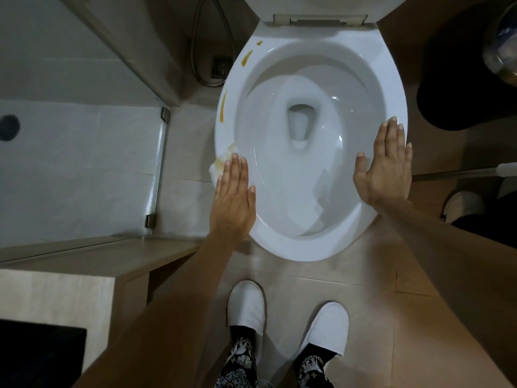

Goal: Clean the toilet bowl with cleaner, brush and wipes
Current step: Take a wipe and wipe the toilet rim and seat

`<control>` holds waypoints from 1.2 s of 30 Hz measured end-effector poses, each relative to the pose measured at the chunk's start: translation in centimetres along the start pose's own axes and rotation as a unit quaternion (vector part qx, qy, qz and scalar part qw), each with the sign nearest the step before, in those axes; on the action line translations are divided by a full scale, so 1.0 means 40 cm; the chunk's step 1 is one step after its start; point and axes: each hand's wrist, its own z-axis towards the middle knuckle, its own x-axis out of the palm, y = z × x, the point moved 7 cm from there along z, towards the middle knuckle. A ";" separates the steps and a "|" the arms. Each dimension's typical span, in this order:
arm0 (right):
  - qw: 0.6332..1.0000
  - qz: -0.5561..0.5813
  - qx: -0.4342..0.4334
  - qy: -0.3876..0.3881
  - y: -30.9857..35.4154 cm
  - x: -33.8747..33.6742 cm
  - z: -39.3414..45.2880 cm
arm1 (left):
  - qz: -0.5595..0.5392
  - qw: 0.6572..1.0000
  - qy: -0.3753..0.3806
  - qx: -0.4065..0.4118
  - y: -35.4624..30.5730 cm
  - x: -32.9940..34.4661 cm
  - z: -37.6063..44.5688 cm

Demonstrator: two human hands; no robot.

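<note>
Slippers: your two white slippers (pixel 246 303) stand on the tiled floor (pixel 307 273), just in front of the toilet.
Left hand: your left hand (pixel 233 197) lies flat with straight fingers, pressing a white wipe (pixel 222 161) on the bowl's left rim.
Wipe: it shows yellow-brown marks beyond your fingertips.
Right hand: your right hand (pixel 387 166) rests flat, fingers spread, on the right rim.
Toilet bowl: the toilet bowl (pixel 307 247) is open, with yellow-brown streaks (pixel 223 107) along its left rim.
Hose: a metal hose (pixel 195 51) hangs left of the toilet.
</note>
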 end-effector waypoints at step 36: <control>1.000 -0.001 -0.004 -0.011 0.005 -0.004 0.001 | -0.005 0.998 0.027 0.055 0.022 -0.047 0.056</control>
